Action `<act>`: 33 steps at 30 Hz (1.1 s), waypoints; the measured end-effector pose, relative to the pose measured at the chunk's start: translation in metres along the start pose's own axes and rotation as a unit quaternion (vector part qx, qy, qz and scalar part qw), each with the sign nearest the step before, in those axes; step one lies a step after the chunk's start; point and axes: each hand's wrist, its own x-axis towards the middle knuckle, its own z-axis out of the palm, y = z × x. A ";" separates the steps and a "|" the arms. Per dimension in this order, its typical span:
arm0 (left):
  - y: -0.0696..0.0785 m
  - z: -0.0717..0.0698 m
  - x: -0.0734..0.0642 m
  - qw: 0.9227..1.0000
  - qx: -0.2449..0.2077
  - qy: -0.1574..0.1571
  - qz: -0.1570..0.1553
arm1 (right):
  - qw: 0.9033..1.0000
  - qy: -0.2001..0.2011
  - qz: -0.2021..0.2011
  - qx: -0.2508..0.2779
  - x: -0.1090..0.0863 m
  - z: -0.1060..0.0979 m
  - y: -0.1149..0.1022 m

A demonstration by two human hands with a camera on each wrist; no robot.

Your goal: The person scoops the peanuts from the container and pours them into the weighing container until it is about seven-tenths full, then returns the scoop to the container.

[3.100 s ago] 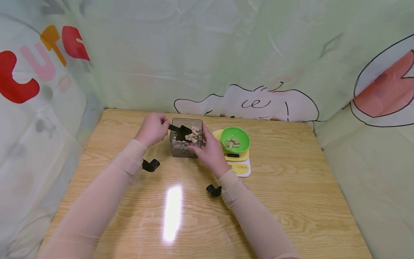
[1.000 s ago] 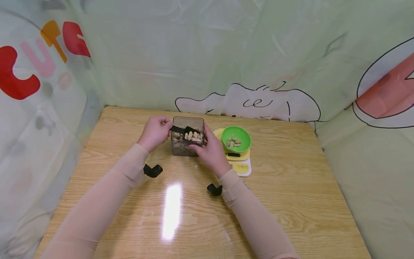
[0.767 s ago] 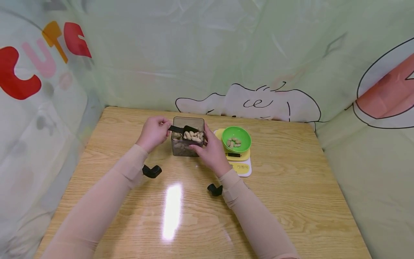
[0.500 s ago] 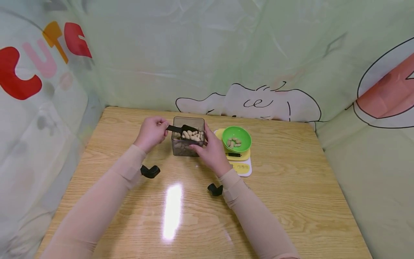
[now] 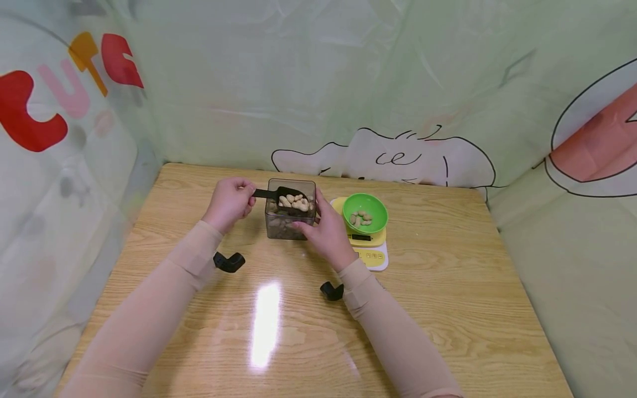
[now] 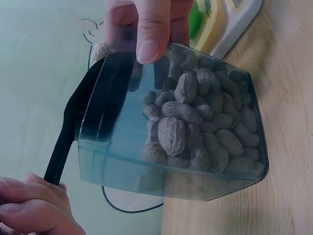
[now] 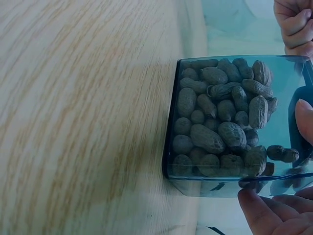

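Observation:
My left hand [image 5: 229,203] pinches the handle of a black scoop [image 5: 265,193]. Several peanuts [image 5: 292,202] lie in the scoop's pan, which is at the mouth of a clear smoky plastic box [image 5: 278,228]. In the left wrist view the pan [image 6: 83,93] shows at the box's rim, partly seen through the wall. More unshelled peanuts [image 7: 215,112] fill the lower part of the box. My right hand [image 5: 328,232] grips the box by its right side, thumb [image 6: 151,34] on the near wall and fingers around the far side.
Right of the box stands a yellow and white kitchen scale [image 5: 372,258] carrying a green bowl [image 5: 381,215] with several peanuts in it. Black camera mounts [image 5: 230,262] stick out by both wrists. A printed cloth [image 5: 318,83] hangs behind the wooden table [image 5: 438,287].
The scoop, earlier down among the peanuts, has come up to the box's mouth with peanuts in its pan. My left hand has drawn slightly left; the right hand keeps its grip.

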 end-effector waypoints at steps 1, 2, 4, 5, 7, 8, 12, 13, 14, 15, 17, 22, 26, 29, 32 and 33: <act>0.000 0.000 0.000 1.000 0.000 0.001 0.000 | 1.000 0.002 0.001 -0.006 0.000 0.000 0.000; 0.000 0.000 0.000 1.000 -0.001 0.002 0.000 | 1.000 0.001 0.003 -0.007 0.000 -0.001 0.000; 0.001 -0.001 -0.001 1.000 -0.002 0.004 0.001 | 1.000 0.000 0.006 -0.005 -0.001 -0.001 -0.001; 0.002 -0.001 -0.002 1.000 -0.003 0.005 0.001 | 1.000 0.000 0.007 -0.002 -0.002 -0.002 -0.002; 0.004 -0.002 -0.003 1.000 -0.006 0.005 0.001 | 1.000 -0.003 0.008 0.004 -0.004 -0.003 -0.003; 0.005 -0.002 -0.004 1.000 -0.009 0.005 0.001 | 1.000 -0.004 0.007 0.011 -0.005 -0.003 -0.004; 0.010 -0.001 -0.007 1.000 -0.020 0.003 0.000 | 1.000 -0.004 0.004 0.025 -0.013 -0.008 -0.007; 0.011 0.000 -0.008 1.000 -0.022 0.000 0.001 | 1.000 -0.003 0.005 0.026 -0.015 -0.010 -0.008; 0.012 0.000 -0.009 1.000 -0.025 -0.003 0.000 | 1.000 0.000 0.004 0.024 -0.018 -0.011 -0.008; 0.014 0.001 -0.010 1.000 -0.027 -0.007 0.000 | 1.000 0.003 0.003 0.023 -0.022 -0.013 -0.007; 0.016 0.002 -0.012 1.000 -0.028 -0.013 0.004 | 1.000 0.013 -0.005 0.014 -0.028 -0.018 -0.007; 0.022 0.006 -0.017 0.999 -0.029 -0.017 0.012 | 0.997 0.054 -0.055 -0.012 -0.044 -0.033 -0.002; 0.027 0.012 -0.023 0.999 -0.032 -0.024 0.019 | 0.992 0.086 -0.085 -0.033 -0.053 -0.044 0.005; 0.031 0.018 -0.026 0.999 -0.033 -0.029 0.025 | 0.988 0.107 -0.100 -0.053 -0.058 -0.052 0.010; 0.035 0.024 -0.029 0.999 -0.033 -0.028 0.030 | 0.985 0.118 -0.104 -0.067 -0.062 -0.060 0.015; 0.036 0.026 -0.030 0.999 -0.034 -0.028 0.032 | 0.985 0.119 -0.104 -0.068 -0.063 -0.062 0.017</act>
